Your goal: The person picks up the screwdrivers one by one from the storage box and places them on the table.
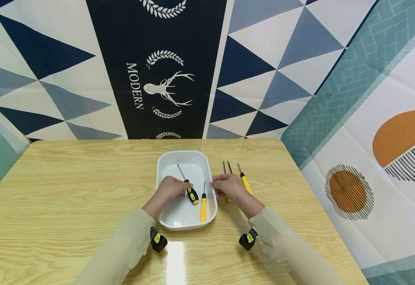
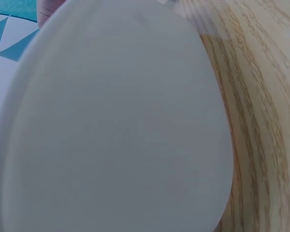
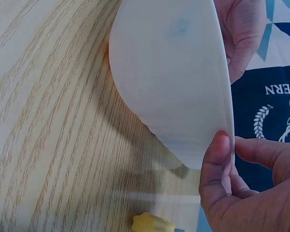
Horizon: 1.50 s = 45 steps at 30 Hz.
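A white plastic tray (image 1: 184,215) stands on the table. My left hand (image 1: 171,187) is over its left side, pinching the handle of a black-and-yellow screwdriver (image 1: 192,195) whose shaft points up and left. Beside it in the tray lies a yellow-handled screwdriver (image 1: 203,209). My right hand (image 1: 230,187) grips the tray's right rim, thumb and fingers on either side of the wall in the right wrist view. The tray's outer wall (image 2: 121,121) fills most of the left wrist view.
Right of the tray, partly under my right hand, lie more screwdrivers, one with a yellow handle (image 1: 245,183) and black collar. A wood-grain table (image 1: 86,190) spreads around the tray. Patterned cloth (image 1: 257,67) hangs behind the table's far edge.
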{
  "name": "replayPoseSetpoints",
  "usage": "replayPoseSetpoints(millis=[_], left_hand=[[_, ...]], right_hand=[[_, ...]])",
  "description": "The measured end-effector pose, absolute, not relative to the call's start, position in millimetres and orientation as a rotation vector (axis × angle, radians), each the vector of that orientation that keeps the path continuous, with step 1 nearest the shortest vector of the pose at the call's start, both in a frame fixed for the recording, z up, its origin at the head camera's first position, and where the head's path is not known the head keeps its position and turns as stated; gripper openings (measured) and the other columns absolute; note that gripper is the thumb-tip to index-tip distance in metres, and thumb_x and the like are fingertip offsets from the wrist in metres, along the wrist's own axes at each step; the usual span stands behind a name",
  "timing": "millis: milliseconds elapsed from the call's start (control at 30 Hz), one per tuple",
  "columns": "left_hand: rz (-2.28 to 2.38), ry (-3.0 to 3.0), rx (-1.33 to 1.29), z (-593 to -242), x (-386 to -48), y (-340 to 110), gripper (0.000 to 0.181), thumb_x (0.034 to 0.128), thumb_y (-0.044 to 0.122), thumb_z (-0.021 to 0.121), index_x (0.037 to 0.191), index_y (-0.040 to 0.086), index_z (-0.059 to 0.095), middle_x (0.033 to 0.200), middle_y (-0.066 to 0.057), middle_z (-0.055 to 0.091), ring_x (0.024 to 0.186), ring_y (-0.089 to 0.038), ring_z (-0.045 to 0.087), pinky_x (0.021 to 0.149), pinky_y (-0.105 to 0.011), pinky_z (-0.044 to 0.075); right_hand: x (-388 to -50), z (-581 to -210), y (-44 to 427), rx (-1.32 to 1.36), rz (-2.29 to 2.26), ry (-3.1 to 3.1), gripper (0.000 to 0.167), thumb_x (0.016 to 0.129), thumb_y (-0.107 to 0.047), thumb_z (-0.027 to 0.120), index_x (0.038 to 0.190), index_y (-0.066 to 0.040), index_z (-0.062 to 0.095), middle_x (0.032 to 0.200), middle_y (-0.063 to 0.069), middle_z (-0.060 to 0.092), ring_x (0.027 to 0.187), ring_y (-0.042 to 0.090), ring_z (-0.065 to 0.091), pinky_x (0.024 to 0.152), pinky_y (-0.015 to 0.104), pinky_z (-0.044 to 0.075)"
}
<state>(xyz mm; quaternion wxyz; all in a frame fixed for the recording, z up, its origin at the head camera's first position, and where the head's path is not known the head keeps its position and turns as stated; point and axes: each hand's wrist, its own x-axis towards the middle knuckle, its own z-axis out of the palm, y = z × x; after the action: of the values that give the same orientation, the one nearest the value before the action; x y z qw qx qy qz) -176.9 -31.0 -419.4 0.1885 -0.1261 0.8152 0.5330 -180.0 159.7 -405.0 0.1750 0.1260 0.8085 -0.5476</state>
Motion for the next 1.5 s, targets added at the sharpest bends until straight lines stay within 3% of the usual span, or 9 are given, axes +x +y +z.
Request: replayPoseSetpoints(millis=[400,633,900,1033,1500], left_hand=[[1.434,2.304,-0.415,-430.7,-183.4,-26.9,0.042,0.0808,0.029,0.072,0.105,-0.004,0.059,0.090,-0.011,0.064,0.072,-0.016,0.067,0.070,-0.026,0.057],[1.370,2.353,-0.413,-431.4,-184.8,-23.9,0.043,0.0777,0.029,0.074,0.103,-0.003,0.060,0.090,-0.011,0.064,0.069,-0.016,0.066,0.064,-0.024,0.056],[1.294,2.421,-0.409,-432.3,-185.9,-20.0,0.038,0.0755,0.029,0.076,0.095,0.000,0.062,0.074,-0.007,0.065,0.060,-0.012,0.061,0.052,-0.019,0.047],[1.299,2.433,-0.413,-434.0,-186.9,-18.1,0.038,0.0744,0.027,0.078,0.094,-0.001,0.062,0.070,-0.006,0.065,0.056,-0.012,0.061,0.050,-0.020,0.048],[1.378,2.353,-0.482,-433.2,-188.7,-15.2,0.043,0.0758,0.023,0.077,0.104,-0.003,0.058,0.096,-0.015,0.066,0.059,-0.013,0.065,0.055,-0.022,0.057]], right_hand=[[-179.5,-404.9,159.5,0.342,-1.553,2.289,0.027,0.089,-0.010,0.062,0.114,0.000,0.061,0.084,0.007,0.062,0.064,0.013,0.057,0.066,0.028,0.058],[-179.3,-404.4,159.3,0.356,-1.549,2.284,0.027,0.088,-0.011,0.064,0.113,-0.001,0.062,0.084,0.008,0.062,0.066,0.014,0.057,0.071,0.032,0.058],[-180.1,-405.4,159.5,0.366,-1.550,2.287,0.027,0.088,-0.011,0.064,0.112,-0.002,0.062,0.087,0.008,0.062,0.066,0.014,0.057,0.073,0.034,0.058],[-179.4,-404.5,159.7,0.358,-1.546,2.296,0.026,0.088,-0.011,0.064,0.112,-0.001,0.062,0.087,0.009,0.063,0.066,0.014,0.057,0.072,0.034,0.059],[-181.3,-405.6,160.4,0.361,-1.562,2.269,0.026,0.088,-0.011,0.064,0.112,-0.001,0.062,0.085,0.007,0.061,0.065,0.013,0.056,0.070,0.031,0.058]])
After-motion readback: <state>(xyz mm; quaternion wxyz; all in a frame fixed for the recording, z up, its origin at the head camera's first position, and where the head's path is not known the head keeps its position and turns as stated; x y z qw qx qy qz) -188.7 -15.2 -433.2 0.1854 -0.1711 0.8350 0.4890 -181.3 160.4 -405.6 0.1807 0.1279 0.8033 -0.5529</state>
